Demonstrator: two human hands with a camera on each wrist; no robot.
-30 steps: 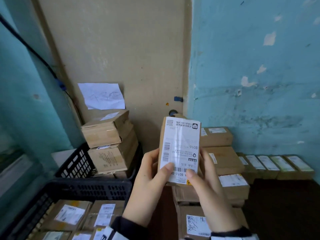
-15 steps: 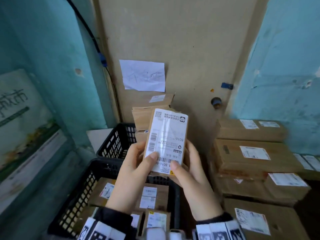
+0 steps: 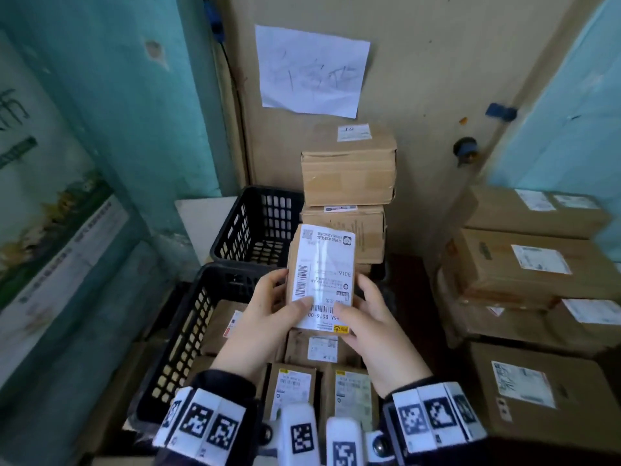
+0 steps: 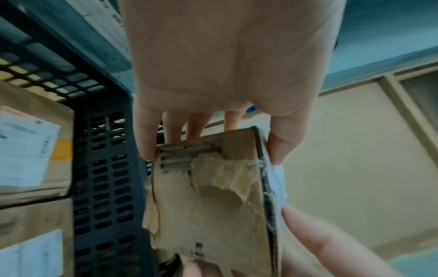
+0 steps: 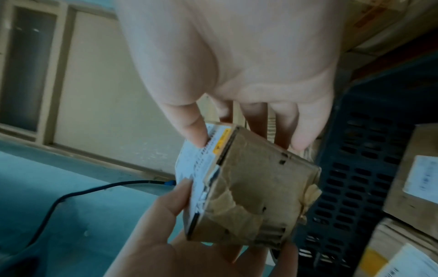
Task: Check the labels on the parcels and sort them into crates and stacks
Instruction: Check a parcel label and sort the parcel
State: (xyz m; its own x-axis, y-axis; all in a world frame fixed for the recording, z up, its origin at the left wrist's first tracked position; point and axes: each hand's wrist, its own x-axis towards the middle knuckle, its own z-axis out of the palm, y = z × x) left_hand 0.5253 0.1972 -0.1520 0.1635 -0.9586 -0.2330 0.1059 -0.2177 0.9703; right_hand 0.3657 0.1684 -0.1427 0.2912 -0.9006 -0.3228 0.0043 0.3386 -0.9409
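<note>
Where teal walls (image 3: 117,95) meet, black crates (image 3: 188,331) hold labelled parcels (image 3: 292,385).

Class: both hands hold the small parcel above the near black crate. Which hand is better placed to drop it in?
Probably left. The left hand grips the small parcel on the near black crate's side; the right hand is toward the box stacks.

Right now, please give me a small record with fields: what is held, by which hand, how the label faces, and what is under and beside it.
held item: small parcel
left hand: grips the parcel's left edge, thumb on the label
right hand: grips the right edge, thumb on the label
label: faces the camera, print upside down
below: near black crate holding labelled parcels
behind: far black crate, stacked boxes
to the right: stacked cartons
</note>
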